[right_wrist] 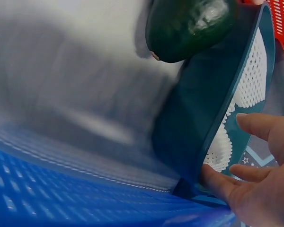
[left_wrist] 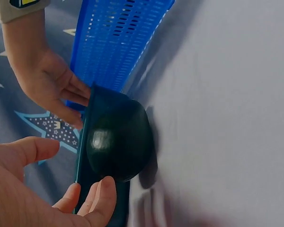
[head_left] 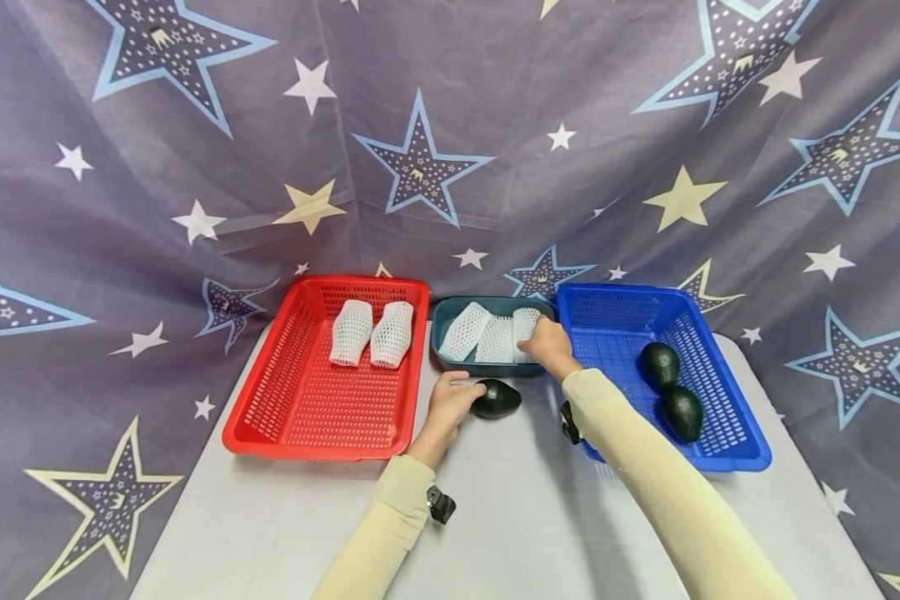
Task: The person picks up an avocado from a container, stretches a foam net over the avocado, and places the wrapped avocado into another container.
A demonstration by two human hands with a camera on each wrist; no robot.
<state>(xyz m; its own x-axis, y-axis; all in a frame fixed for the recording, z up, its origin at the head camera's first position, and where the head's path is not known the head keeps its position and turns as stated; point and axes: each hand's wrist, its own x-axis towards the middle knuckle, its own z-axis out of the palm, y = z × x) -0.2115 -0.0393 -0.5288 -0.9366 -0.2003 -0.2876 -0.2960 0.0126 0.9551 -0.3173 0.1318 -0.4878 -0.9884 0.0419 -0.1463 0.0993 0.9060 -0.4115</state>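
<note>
A dark green avocado (head_left: 497, 399) lies on the table in front of a small teal bin (head_left: 487, 369). My left hand (head_left: 447, 404) is at its left side, thumb over its edge in the head view. The left wrist view shows those fingers spread, fingertips close to the avocado (left_wrist: 120, 142). Several white foam net sleeves (head_left: 467, 331) lie in the bin. My right hand (head_left: 549, 346) reaches over the bin's right end, by the rightmost sleeve (head_left: 525, 321). In the right wrist view, its thumb and fingers stand apart around that sleeve (right_wrist: 221, 150).
To the left stands a red basket (head_left: 262, 450) with two bulging white foam nets (head_left: 352, 333) in it. A blue basket (head_left: 731, 464) on the right holds two avocados (head_left: 681, 412). A star-patterned cloth (head_left: 420, 242) hangs behind the white table (head_left: 495, 517).
</note>
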